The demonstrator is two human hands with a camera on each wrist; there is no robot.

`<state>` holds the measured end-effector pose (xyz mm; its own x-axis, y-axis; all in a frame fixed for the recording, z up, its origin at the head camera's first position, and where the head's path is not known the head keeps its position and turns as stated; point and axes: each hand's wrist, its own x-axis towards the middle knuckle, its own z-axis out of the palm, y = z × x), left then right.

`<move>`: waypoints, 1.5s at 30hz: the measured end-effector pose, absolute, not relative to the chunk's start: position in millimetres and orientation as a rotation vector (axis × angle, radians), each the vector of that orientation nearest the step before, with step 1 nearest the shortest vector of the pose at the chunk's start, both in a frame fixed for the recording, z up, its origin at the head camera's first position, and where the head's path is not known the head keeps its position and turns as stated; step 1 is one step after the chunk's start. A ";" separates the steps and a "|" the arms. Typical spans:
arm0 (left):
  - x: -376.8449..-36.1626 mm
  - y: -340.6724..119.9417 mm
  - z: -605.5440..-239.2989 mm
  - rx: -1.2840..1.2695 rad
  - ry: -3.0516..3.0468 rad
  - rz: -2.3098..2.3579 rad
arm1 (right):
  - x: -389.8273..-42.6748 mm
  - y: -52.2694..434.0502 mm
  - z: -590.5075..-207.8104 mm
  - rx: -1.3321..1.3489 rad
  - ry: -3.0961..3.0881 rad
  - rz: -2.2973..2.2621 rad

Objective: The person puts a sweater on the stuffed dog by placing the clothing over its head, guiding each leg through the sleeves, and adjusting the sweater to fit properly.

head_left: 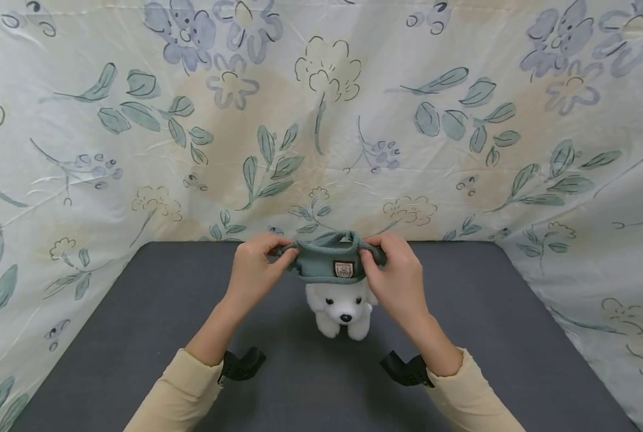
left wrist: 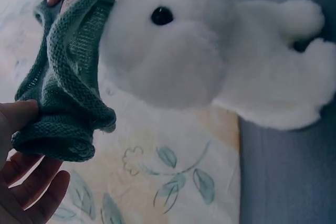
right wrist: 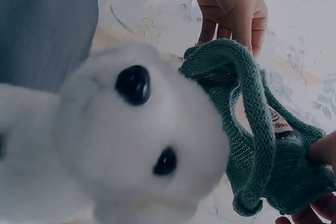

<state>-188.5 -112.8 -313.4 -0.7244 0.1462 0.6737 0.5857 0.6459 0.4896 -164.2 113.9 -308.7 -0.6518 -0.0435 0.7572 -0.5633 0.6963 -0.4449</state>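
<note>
Stretching: both hands pull a green knitted hat open just above a white plush toy
Head view, left hand: fingers curled round the hat's left rim, pinching it
Head view, right hand: fingers curled round the hat's right rim, pinching it
Head view, hat: held over the toy's head, touching its top; a small label patch faces the camera
Head view, toy: stands on a dark grey table, facing the camera, its upper head hidden by the hat
Head view, surroundings: floral cloth hangs behind and along both sides of the table; black wrist mounts sit at both cream sleeves
Left wrist view: thumb and fingers grip a bunched fold of the hat; the toy's face lies just beside the knit
Right wrist view: the toy's face fills the foreground and blocks most of the table; the hat's rim is stretched between the far left hand and the near fingertips
</note>
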 end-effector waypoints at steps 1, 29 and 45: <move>-189.1 -110.6 -314.3 -0.569 -2.268 -0.961 | -164.3 116.2 -310.6 0.451 -2.152 0.888; -187.3 -95.7 -345.7 -0.547 -2.347 -0.932 | -173.4 141.6 -355.5 0.355 -2.259 0.815; -156.5 -100.3 -341.0 -0.842 -1.965 -0.624 | -149.0 153.8 -361.5 0.757 -1.874 0.640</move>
<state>-156.5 -100.3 -341.0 -0.3796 0.3153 0.8698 0.7593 0.6433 0.0982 -149.0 153.8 -361.5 -0.3282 -0.2234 0.9178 -0.7379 0.6672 -0.1014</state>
